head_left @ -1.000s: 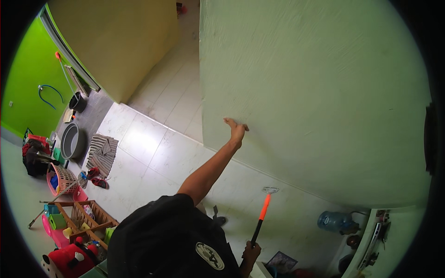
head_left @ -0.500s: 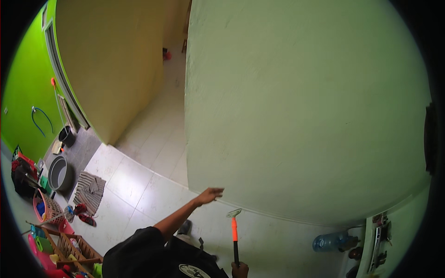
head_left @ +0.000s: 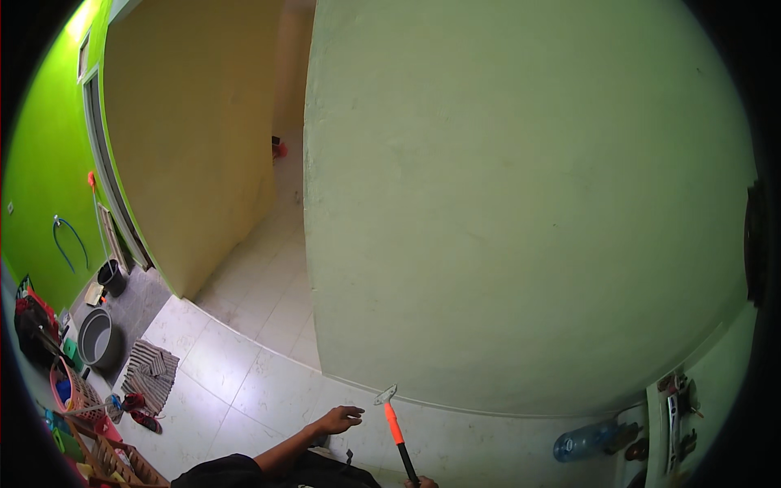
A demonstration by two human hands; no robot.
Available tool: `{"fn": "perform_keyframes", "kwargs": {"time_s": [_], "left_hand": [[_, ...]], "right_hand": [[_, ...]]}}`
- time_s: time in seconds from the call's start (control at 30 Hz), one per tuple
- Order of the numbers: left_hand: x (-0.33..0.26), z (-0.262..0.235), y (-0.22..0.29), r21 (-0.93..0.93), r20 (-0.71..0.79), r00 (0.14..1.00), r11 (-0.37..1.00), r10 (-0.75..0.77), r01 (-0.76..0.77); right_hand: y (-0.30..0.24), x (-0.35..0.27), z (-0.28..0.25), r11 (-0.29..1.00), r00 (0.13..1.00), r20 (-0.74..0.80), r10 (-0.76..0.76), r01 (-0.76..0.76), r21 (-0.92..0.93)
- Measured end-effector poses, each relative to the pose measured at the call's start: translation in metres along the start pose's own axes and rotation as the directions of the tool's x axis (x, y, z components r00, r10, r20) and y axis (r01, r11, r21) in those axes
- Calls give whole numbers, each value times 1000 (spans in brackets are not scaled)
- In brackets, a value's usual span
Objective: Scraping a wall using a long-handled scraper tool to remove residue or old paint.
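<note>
My right hand (head_left: 422, 483) is cut off by the lower edge of the picture and closed round a long-handled scraper (head_left: 395, 429). The scraper has a black and orange handle, and its flat pale head (head_left: 386, 395) points away from me, close to the foot of the green wall (head_left: 488, 268). It leans a little to the left. My left hand (head_left: 340, 420) hangs in the air left of the scraper, fingers loosely stretched out and holding nothing. It is apart from the handle.
To the left lie a striped cloth (head_left: 151, 374) and a grey tub (head_left: 99, 337), with a black bucket (head_left: 112, 279) farther back. A pink basket (head_left: 77, 390) and a wooden rack (head_left: 114, 457) stand lower left. A blue water bottle (head_left: 582, 442) lies at the right by the wall.
The view has tilted up, so the room sits lower in the picture. The scraper has gone from upright to leaning left, its head nearer the wall. My left hand shows lower and farther left.
</note>
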State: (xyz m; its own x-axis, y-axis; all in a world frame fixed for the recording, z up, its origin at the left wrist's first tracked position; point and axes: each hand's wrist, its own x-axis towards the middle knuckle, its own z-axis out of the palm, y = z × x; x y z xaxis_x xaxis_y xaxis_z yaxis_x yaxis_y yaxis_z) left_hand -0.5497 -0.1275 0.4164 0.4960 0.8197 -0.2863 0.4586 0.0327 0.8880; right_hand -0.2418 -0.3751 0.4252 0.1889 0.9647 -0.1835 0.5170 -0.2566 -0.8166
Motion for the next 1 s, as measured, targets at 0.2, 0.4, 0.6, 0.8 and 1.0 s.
{"fn": "perform_keyframes", "kwargs": {"time_s": [0.2, 0.4, 0.6, 0.8, 1.0], "left_hand": [[-4, 5, 23, -45, -32, 998, 997, 63, -64], [-18, 23, 62, -69, -30, 955, 952, 297, -298], [-31, 30, 125, -152, 324, 945, 984, -37, 90], [-51, 48, 164, -219, 359, 930, 976, 73, 9], [-89, 94, 177, -354, 374, 894, 929, 247, -109]], "right_hand": [[20, 8, -5, 965, 963, -195, -185, 142, -219], [7, 10, -26, 999, 987, -155, -38, 38, -7], [-51, 32, -47, 979, 974, -211, -85, 121, 163], [-111, 46, -77, 890, 931, -288, -225, 317, 329], [-198, 50, -131, 770, 869, -332, -367, 484, 416]]}}
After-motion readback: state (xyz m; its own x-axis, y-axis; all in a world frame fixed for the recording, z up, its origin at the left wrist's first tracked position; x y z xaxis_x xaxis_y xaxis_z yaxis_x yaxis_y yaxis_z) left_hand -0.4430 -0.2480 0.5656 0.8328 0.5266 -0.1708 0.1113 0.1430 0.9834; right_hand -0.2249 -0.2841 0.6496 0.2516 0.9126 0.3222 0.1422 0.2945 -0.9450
